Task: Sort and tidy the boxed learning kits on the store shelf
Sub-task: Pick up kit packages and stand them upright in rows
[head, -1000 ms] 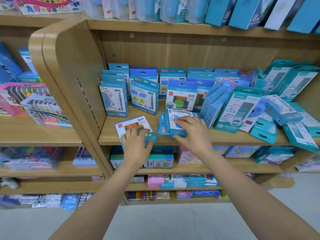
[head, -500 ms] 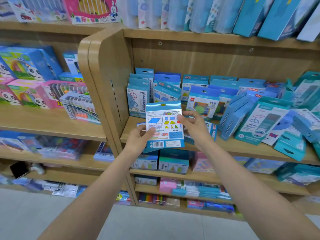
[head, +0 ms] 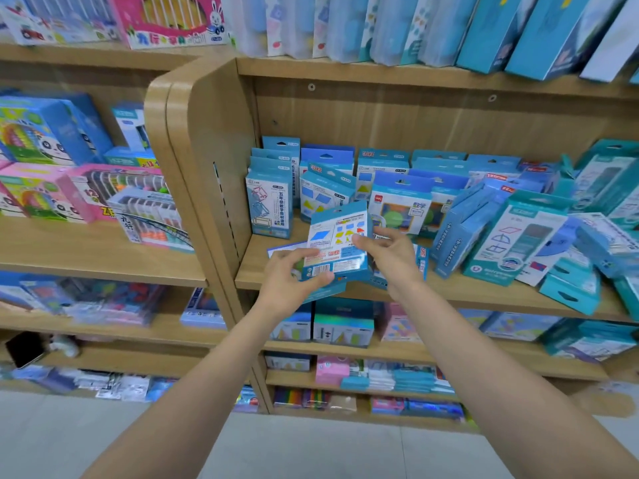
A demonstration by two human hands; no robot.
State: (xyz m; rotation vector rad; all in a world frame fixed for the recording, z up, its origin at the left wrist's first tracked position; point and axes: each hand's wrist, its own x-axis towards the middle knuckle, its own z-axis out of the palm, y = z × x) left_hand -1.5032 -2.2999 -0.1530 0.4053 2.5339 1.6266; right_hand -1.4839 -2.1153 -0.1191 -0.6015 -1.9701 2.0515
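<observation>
Both hands grasp the small blue cardboard kit box, barcoded back toward you, upright just above the front of the light wooden shelf. Your left hand pinches its 7 o'clock corner; your right hand grips the 3 o'clock edge. Turn the face outward, then seat it in the standing row of blue boxes at 11 o'clock, clear of the toppled teal boxes at 3 o'clock.

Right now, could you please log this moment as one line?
left hand: grips blue kit box, lower-left corner | right hand: pinches its right edge | box: upright, barcode facing camera | kits at right: toppled on shelf
</observation>
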